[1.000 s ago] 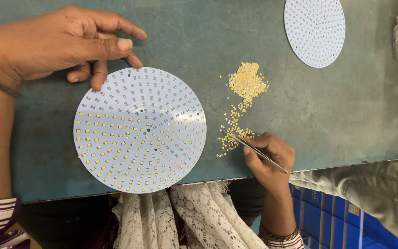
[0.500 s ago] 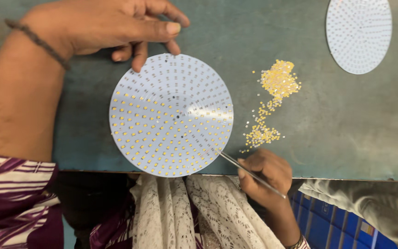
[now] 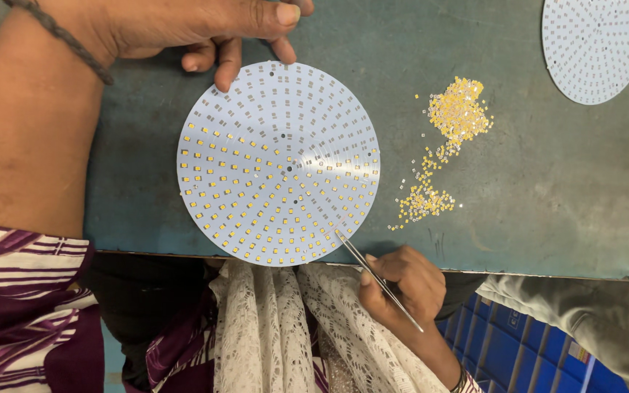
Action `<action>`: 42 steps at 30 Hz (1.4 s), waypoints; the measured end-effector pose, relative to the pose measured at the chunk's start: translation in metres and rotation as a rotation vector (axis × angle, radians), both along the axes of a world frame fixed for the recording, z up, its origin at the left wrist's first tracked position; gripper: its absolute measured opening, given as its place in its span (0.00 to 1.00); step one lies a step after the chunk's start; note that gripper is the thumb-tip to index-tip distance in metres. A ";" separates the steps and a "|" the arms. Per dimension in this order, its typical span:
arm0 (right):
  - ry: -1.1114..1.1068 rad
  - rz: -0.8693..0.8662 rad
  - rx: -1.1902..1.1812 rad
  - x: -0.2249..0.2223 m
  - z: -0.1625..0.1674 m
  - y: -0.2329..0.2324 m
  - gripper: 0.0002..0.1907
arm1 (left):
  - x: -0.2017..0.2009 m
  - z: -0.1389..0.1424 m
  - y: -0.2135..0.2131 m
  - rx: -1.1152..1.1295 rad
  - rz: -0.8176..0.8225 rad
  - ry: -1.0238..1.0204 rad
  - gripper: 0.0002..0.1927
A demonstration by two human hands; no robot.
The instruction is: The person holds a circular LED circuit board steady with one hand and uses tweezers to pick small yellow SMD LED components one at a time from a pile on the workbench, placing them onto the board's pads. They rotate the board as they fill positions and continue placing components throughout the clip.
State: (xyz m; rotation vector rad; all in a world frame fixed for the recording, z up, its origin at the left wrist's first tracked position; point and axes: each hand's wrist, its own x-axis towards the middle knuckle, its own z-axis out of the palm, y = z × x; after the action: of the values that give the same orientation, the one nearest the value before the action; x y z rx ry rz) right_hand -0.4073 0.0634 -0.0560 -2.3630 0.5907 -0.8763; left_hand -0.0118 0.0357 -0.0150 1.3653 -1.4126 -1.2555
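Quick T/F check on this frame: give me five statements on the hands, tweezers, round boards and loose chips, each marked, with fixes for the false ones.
1. The right hand holds thin metal tweezers. True.
2. The tweezers' tip is at the lower edge of the big round board. True.
3. The left hand lies flat on the board's middle. False: its fingertips touch only the top edge.
4. The loose yellow chips lie left of the big board. False: they lie to its right, on the table.
5. A second round board lies at the top right. True.
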 end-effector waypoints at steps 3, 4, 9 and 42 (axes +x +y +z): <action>0.023 -0.001 -0.018 0.000 0.001 0.001 0.09 | 0.002 -0.004 0.001 -0.014 0.001 0.024 0.20; 0.007 -0.001 0.010 -0.002 0.001 0.002 0.09 | 0.003 -0.006 0.001 -0.022 0.000 0.038 0.21; -0.070 -0.225 0.095 -0.022 -0.004 -0.003 0.10 | 0.007 -0.015 -0.005 0.029 -0.028 0.014 0.28; -0.051 -0.277 0.078 -0.039 -0.011 -0.005 0.11 | 0.005 -0.023 -0.001 0.033 -0.026 0.000 0.27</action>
State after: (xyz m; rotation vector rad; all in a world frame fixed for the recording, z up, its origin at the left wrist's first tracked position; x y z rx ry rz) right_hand -0.4462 0.0582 -0.0669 -2.2146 0.9301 -1.0091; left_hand -0.0065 0.0351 -0.0376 1.3731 -1.4203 -1.3009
